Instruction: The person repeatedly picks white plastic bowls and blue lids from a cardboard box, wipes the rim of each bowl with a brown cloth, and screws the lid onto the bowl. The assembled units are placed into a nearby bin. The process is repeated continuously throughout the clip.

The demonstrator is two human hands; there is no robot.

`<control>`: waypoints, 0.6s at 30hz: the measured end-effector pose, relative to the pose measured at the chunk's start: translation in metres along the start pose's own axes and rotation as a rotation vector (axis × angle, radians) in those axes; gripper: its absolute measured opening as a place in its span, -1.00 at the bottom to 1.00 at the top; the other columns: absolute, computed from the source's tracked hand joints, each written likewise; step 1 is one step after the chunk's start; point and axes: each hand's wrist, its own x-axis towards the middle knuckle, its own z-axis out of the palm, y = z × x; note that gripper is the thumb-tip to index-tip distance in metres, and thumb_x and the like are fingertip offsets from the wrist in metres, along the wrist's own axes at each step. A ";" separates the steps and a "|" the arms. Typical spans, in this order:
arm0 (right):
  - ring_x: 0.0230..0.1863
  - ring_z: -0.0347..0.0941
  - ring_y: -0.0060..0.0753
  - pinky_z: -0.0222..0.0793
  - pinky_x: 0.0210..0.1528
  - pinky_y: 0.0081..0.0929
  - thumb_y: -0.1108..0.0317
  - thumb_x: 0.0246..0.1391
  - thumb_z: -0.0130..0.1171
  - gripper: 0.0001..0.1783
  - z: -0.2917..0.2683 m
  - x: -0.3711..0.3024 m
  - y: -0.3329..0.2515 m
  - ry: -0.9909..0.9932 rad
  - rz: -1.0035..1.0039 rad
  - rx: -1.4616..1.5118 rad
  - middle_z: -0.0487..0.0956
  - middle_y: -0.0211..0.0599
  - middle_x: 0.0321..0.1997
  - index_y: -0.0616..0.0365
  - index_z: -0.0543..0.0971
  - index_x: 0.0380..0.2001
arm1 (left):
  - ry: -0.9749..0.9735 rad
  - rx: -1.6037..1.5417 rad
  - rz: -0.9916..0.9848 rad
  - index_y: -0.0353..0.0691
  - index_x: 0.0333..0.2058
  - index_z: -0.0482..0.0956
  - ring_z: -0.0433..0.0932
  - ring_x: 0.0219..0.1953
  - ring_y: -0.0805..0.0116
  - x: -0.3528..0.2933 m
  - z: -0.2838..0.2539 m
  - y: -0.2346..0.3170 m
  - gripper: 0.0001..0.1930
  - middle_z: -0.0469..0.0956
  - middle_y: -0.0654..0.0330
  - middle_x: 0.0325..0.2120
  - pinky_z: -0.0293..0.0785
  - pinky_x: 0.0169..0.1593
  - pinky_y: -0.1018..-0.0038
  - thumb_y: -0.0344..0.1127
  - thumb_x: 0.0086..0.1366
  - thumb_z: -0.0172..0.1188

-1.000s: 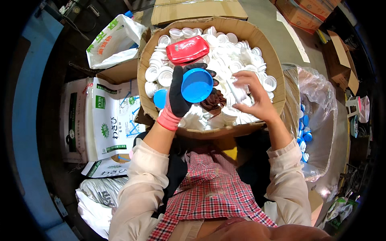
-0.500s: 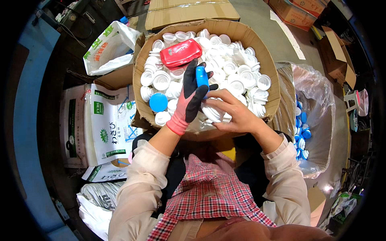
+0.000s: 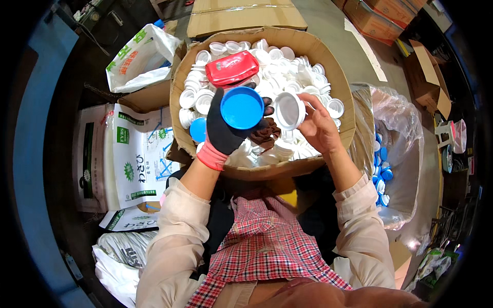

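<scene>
My left hand [image 3: 219, 134], in a black-palmed glove with a pink cuff, holds a round blue cap [image 3: 242, 108], hollow side up. In the fingers of my bare right hand [image 3: 321, 129] is a white plastic stopper [image 3: 289, 110], tilted with its open side toward the blue cap. A small gap separates the two pieces. Both hands are over a cardboard box [image 3: 328, 61] heaped with white stoppers [image 3: 277, 79]. A red pouch [image 3: 232, 68] rests on the heap. Another blue cap [image 3: 197, 130] lies left of my gloved hand. Between my hands, a brown crumpled piece [image 3: 265, 134] sits on the stoppers.
At the right stands a clear plastic-lined container [image 3: 403, 179] with several blue-and-white caps [image 3: 381, 177] inside. A white plastic bag [image 3: 138, 61] is at the left, above printed white sacks [image 3: 138, 159]. A closed cardboard box [image 3: 246, 18] lies beyond the heap.
The blue cap has turned from edge-on to hollow side up in my left hand. My right hand has lifted a white stopper and moved right; the brown piece now shows.
</scene>
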 end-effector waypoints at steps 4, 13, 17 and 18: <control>0.21 0.30 -0.30 0.26 0.21 -0.31 0.44 -0.04 0.33 -0.50 0.008 0.006 0.009 -0.081 -0.256 -0.442 0.39 -0.14 0.18 0.14 0.45 0.02 | 0.012 -0.332 -0.168 -0.34 0.24 0.15 0.42 0.10 -0.14 -0.002 0.003 -0.009 -0.28 0.34 -0.25 0.11 0.38 0.14 0.00 0.20 0.39 -0.26; 0.11 0.39 -0.13 0.32 0.13 -0.34 0.41 -0.20 0.43 -0.29 0.037 -0.001 0.007 0.012 -0.655 -1.381 0.42 -0.11 0.12 0.13 0.41 0.11 | -0.029 0.905 0.335 -0.33 0.19 0.24 0.46 0.06 0.25 -0.009 0.005 -0.013 -0.50 0.42 0.03 0.11 0.38 0.16 0.28 -0.22 0.37 0.04; 0.13 0.35 -0.02 0.31 0.13 -0.26 0.47 -0.22 0.42 -0.31 0.062 -0.007 0.008 -0.140 -0.656 -1.463 0.41 -0.06 0.11 0.23 0.41 0.07 | 0.073 0.847 0.244 -0.34 0.18 0.24 0.46 0.06 0.28 -0.010 0.007 -0.022 -0.38 0.41 0.05 0.12 0.42 0.10 0.36 -0.36 0.18 0.28; 0.12 0.35 0.00 0.32 0.11 -0.24 0.47 -0.23 0.42 -0.30 0.064 -0.005 0.011 -0.177 -0.696 -1.500 0.40 -0.06 0.10 0.23 0.41 0.07 | 0.044 1.073 0.388 -0.31 0.18 0.24 0.47 0.05 0.24 -0.010 -0.006 -0.030 -0.24 0.41 0.05 0.12 0.40 0.11 0.36 -0.34 0.02 0.41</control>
